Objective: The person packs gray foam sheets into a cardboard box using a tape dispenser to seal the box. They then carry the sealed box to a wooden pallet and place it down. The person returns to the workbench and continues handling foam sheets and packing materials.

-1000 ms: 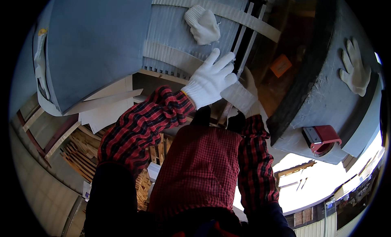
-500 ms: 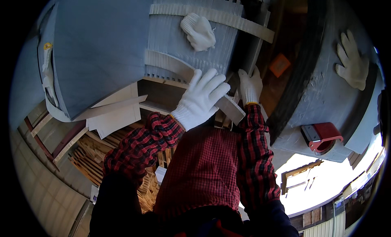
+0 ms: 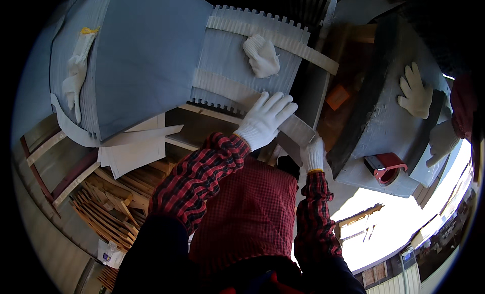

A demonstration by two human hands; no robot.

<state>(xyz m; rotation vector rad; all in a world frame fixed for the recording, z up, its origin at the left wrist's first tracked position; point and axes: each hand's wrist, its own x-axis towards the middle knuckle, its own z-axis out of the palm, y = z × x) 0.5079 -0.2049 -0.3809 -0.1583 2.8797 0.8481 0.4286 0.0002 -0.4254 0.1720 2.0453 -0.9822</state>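
A long, pale grey curved strip (image 3: 228, 87) lies across the near side of a stack of ribbed grey sheets (image 3: 232, 51). My left hand (image 3: 263, 121), in a white knit glove, rests on the strip with fingers stretched and slightly apart. At the strip's right end, my gloved right hand (image 3: 313, 155) is closed around the edge; part of its fingers is hidden. A second curved strip (image 3: 283, 40) crosses the stack farther back. Between the two strips lies a crumpled white glove (image 3: 262, 57).
To the left stands a big grey panel stack (image 3: 146, 61) with a white glove (image 3: 76, 74) on it. Rightward, a grey block (image 3: 358, 147) carries a red tape dispenser (image 3: 386, 167) and a flat glove (image 3: 417, 94). A co-worker's gloved hand (image 3: 442, 142) is beside it. Wooden slats (image 3: 106, 213) lie below left.
My right hand has come nearer to me, from beside the narrow board onto the strip's end. My left hand has shifted right along with the view. A co-worker's hand has appeared at the right.
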